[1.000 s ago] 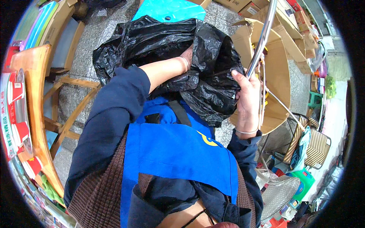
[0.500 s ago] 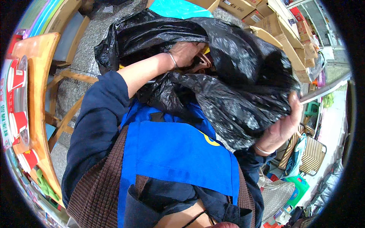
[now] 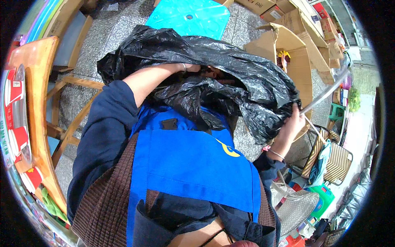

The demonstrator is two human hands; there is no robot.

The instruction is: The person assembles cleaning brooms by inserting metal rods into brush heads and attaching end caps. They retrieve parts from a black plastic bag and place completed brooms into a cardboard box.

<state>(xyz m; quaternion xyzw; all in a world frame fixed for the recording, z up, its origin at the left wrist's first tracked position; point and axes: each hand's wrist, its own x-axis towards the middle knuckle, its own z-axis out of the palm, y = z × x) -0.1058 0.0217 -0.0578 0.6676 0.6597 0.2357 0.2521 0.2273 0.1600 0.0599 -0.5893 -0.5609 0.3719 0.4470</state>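
Note:
A large black plastic bag [image 3: 251,78] spreads across in front of my chest, crumpled, with its mouth gaping toward me. My left hand [image 3: 191,67] reaches into that mouth; its fingers are hidden by the plastic. Brownish things [image 3: 210,73] show inside the bag beside it, too shaded to name. At the bag's right end my right hand [image 3: 293,124] is closed on the gathered plastic. A long pale grey rod [image 3: 327,94] slants from beside the right fingers to the upper right; whether the hand also grips it is unclear.
Beyond the bag stands a turquoise plastic stool [image 3: 189,24]. Open cardboard boxes [image 3: 294,51] crowd the right side. A wooden table [image 3: 41,82] with red-and-white cups edges the left, above wooden legs. A striped folding chair [image 3: 329,160] sits at the lower right.
The bag has flattened, and its right end has come left with my right hand. My left hand has gone deeper into the bag. More of the turquoise stool shows.

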